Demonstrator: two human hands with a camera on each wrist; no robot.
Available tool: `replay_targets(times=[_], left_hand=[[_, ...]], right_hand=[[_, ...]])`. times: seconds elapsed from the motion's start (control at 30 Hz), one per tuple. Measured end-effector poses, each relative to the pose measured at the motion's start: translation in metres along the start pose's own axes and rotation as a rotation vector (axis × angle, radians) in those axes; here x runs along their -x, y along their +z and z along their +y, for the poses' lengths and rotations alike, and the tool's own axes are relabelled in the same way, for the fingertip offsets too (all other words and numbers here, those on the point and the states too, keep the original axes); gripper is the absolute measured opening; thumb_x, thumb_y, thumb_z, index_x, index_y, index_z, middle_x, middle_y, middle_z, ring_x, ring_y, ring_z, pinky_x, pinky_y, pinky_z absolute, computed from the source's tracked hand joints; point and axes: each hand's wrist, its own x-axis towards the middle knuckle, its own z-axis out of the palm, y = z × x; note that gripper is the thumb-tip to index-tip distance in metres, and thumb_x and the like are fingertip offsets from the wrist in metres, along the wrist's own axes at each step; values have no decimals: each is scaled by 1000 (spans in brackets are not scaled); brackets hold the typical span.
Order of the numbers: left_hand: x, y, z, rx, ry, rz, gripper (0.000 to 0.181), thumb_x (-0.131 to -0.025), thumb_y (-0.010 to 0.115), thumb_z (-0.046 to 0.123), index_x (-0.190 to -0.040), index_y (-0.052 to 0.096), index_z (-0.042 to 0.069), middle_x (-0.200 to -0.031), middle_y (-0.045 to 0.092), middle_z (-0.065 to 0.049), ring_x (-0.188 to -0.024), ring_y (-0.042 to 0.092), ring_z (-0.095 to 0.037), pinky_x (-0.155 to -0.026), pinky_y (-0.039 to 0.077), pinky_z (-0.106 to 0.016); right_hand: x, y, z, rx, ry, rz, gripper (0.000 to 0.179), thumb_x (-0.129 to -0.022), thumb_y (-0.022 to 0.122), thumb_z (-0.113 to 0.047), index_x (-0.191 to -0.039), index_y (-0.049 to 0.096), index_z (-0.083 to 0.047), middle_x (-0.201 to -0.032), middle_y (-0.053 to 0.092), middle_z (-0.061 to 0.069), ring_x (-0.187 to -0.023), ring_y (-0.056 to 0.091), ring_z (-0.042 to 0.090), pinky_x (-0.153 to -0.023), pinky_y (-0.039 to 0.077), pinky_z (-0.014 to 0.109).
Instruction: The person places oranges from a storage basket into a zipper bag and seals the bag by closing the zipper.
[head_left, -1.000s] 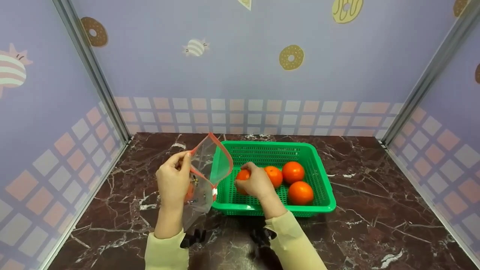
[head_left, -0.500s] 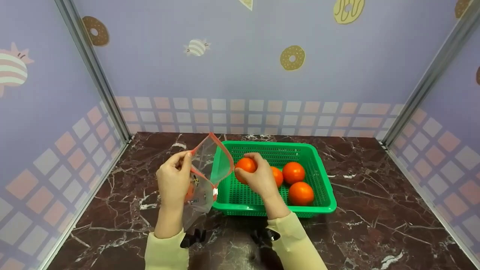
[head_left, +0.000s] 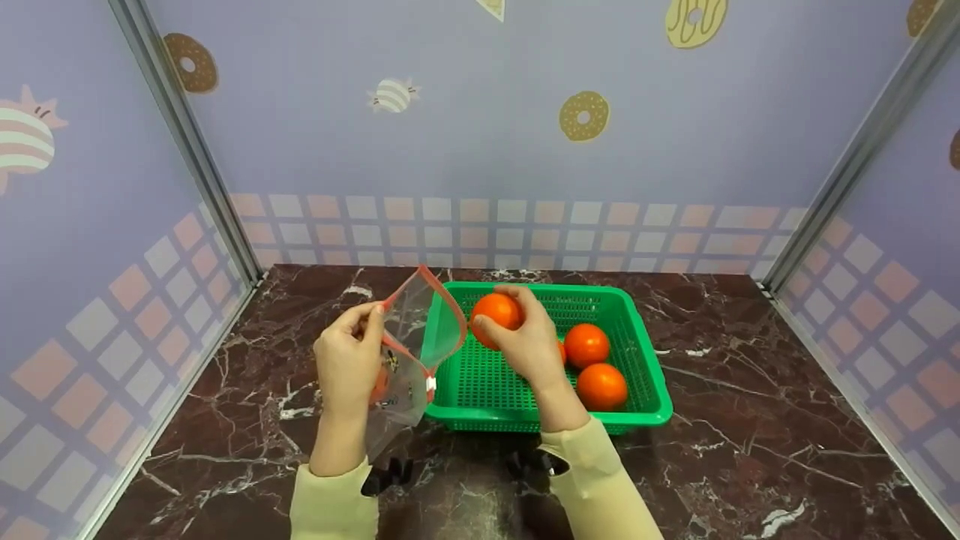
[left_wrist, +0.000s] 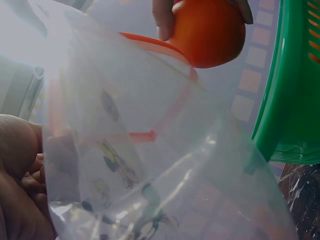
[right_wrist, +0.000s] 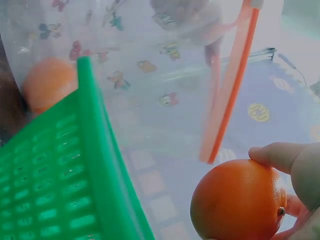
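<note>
My left hand [head_left: 348,361] pinches the rim of a clear zip bag [head_left: 403,394] with an orange-red zip edge and small cartoon prints. The bag's mouth gapes toward the right. Inside, low in the bag, lies one orange [right_wrist: 49,86], seen through the plastic in the right wrist view. My right hand [head_left: 534,341] grips another orange [head_left: 495,316] between thumb and fingers, raised over the left part of the green basket [head_left: 551,425]. In the left wrist view this held orange [left_wrist: 210,32] is just beyond the bag's zip edge [left_wrist: 160,46].
Two oranges sit plainly visible in the basket, a rear orange [head_left: 586,345] and a front orange [head_left: 602,387]. A third orange [head_left: 562,352] is mostly hidden behind my right hand. The dark marbled table [head_left: 750,420] has patterned walls [head_left: 480,150] on three sides.
My right hand has lifted the orange from the basket floor, up and slightly away from me. My left hand and the bag have hardly moved.
</note>
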Motion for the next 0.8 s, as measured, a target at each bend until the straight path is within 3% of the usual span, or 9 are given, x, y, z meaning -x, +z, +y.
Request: replay_targets(times=[0.4, 0.8], left_hand=[[0, 0, 1, -15, 6, 0, 17, -100, 68, 12, -103, 80, 1, -64, 63, -8, -42, 35, 5, -43, 29, -14], [0, 0, 2, -29, 1, -1, 17, -99, 68, 12, -103, 80, 1, -65, 64, -9, -42, 36, 5, -43, 30, -14]], right_hand=[[-3, -4, -23, -32, -94, -11, 52, -91, 81, -24, -138, 60, -17, -145, 57, 13, -120, 61, 36, -95, 57, 52], [1, 11, -42, -27, -207, -74, 49, -90, 81, -23, -135, 62, -18, -140, 59, 12, -116, 62, 34, -94, 57, 51]])
